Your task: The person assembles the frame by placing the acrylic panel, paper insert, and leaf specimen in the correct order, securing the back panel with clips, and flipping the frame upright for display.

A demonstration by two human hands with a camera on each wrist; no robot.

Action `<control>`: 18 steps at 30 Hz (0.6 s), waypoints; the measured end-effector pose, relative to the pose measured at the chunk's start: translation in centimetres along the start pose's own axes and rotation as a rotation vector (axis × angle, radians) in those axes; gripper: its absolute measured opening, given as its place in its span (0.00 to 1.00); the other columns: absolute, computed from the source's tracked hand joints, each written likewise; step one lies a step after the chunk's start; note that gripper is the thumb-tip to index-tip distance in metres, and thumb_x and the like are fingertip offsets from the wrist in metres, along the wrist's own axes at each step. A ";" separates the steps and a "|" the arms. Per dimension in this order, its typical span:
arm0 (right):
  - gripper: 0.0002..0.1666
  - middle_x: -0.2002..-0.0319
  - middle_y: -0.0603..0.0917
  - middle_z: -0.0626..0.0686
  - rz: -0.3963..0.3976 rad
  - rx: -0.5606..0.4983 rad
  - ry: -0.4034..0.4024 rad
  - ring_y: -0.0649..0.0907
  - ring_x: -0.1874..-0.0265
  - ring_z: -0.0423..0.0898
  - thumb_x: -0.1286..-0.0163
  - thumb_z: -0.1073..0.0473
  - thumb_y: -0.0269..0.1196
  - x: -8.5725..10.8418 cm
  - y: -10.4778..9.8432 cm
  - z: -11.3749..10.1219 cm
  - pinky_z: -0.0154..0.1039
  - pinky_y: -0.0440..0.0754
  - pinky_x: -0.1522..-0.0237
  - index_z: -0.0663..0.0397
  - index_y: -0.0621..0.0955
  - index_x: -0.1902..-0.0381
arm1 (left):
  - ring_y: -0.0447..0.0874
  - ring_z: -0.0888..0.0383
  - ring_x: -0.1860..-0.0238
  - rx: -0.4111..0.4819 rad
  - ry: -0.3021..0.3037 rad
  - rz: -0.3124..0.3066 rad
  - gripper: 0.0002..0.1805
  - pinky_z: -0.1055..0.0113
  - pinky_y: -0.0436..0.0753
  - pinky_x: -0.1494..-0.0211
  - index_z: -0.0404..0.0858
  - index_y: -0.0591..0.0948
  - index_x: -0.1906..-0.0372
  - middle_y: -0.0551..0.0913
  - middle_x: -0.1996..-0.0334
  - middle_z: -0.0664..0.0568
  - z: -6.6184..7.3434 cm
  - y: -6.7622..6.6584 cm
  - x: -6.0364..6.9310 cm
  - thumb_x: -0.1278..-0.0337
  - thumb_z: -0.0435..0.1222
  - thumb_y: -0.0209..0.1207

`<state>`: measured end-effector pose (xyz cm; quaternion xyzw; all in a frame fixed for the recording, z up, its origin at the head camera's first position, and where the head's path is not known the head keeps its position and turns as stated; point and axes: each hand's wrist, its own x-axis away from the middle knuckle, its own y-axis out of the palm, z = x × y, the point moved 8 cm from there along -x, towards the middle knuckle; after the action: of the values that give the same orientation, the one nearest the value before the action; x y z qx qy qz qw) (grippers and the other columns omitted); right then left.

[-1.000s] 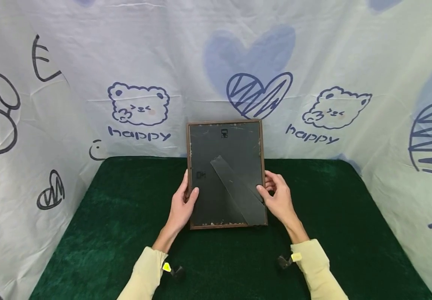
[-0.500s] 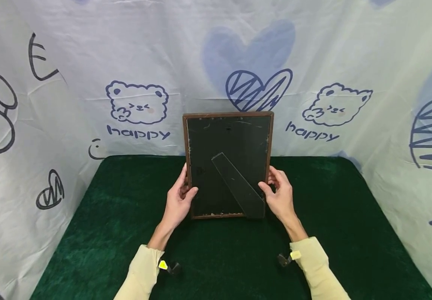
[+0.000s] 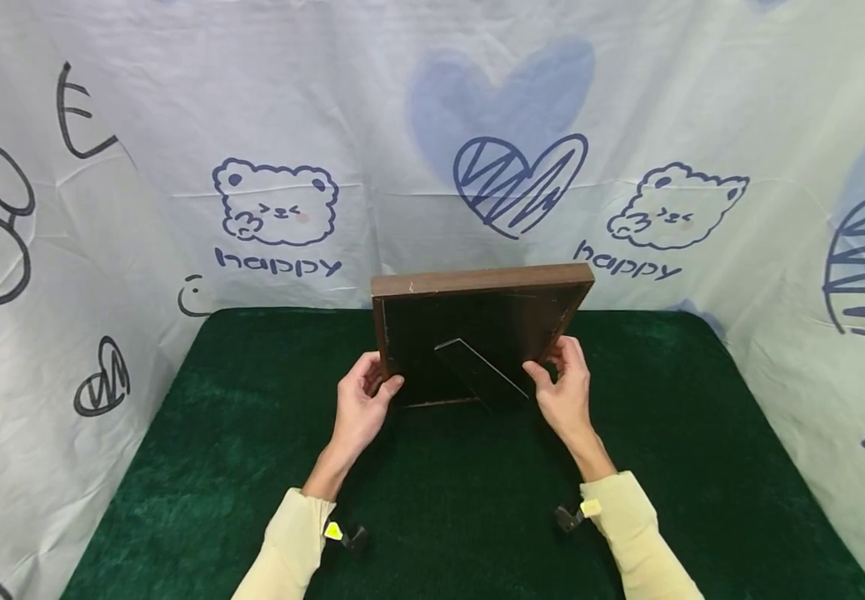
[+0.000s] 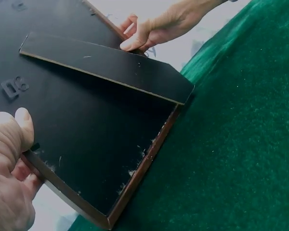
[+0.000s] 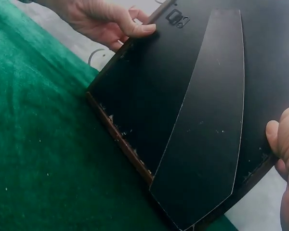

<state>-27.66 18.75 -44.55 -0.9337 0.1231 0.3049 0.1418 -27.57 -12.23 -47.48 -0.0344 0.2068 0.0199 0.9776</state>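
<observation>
A picture frame (image 3: 477, 312) with a brown wooden rim and a black back faces me from behind, its top edge leaning toward me. My left hand (image 3: 361, 400) grips its left side, thumb on the back panel and fingers behind. On the opposite side my right hand (image 3: 563, 387) holds it the same way. A black easel stand (image 5: 207, 130) runs diagonally across the back, and in the left wrist view the stand (image 4: 111, 62) sits slightly away from the panel. Small metal hangers (image 4: 14, 87) are fixed to the back. The frame's front is hidden.
Dark green velvet cloth (image 3: 252, 450) covers the table under the frame. A white curtain (image 3: 395, 150) printed with hearts and bears hangs behind and at both sides. Small black wrist cameras (image 3: 569, 518) hang from the yellow sleeves.
The picture frame has risen a little and then its top has tipped toward me, so its thick upper edge now shows. Both hands keep their hold on the sides.
</observation>
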 end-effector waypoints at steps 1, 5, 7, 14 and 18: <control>0.21 0.53 0.77 0.70 0.006 0.018 0.002 0.79 0.55 0.42 0.39 0.81 0.69 0.0 0.1 0.6 0.30 0.80 0.51 0.77 0.77 0.48 | 0.86 0.62 0.54 -0.009 0.007 0.005 0.14 0.75 0.82 0.45 0.28 0.81 0.49 0.86 0.55 0.36 0.0 0.0 0.0 0.38 0.21 0.66; 0.24 0.51 0.78 0.68 0.033 0.089 0.031 0.80 0.53 0.52 0.36 0.74 0.72 0.4 0.3 2.1 0.40 0.81 0.54 0.73 0.77 0.44 | 0.87 0.56 0.55 -0.027 0.014 0.015 0.14 0.76 0.82 0.47 0.27 0.80 0.50 0.86 0.57 0.36 0.0 0.1 -0.2 0.38 0.20 0.66; 0.24 0.52 0.77 0.66 0.053 0.110 0.060 0.79 0.54 0.54 0.35 0.70 0.73 0.7 0.3 2.5 0.40 0.80 0.55 0.71 0.76 0.45 | 0.88 0.53 0.55 -0.033 0.012 0.013 0.13 0.75 0.82 0.47 0.28 0.80 0.50 0.86 0.58 0.37 -0.1 0.1 -0.2 0.38 0.21 0.66; 0.15 0.67 0.79 0.57 0.085 0.167 0.101 0.79 0.69 0.44 0.32 0.60 0.73 1.3 0.3 2.6 0.36 0.78 0.66 0.62 0.78 0.63 | 0.86 0.57 0.54 -0.028 0.008 0.046 0.13 0.75 0.82 0.46 0.28 0.80 0.50 0.86 0.57 0.39 -0.1 0.0 0.0 0.37 0.23 0.67; 0.10 0.73 0.83 0.51 0.024 0.194 0.048 0.80 0.73 0.42 0.30 0.59 0.71 1.2 0.6 2.2 0.43 0.80 0.68 0.57 0.84 0.70 | 0.86 0.61 0.55 -0.001 0.025 0.067 0.13 0.75 0.82 0.46 0.28 0.79 0.49 0.86 0.57 0.40 -0.1 0.1 0.2 0.36 0.24 0.66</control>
<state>-28.08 18.80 -47.13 -0.9211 0.1668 0.2707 0.2248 -27.41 -12.16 -47.71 -0.0284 0.2203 0.0521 0.9736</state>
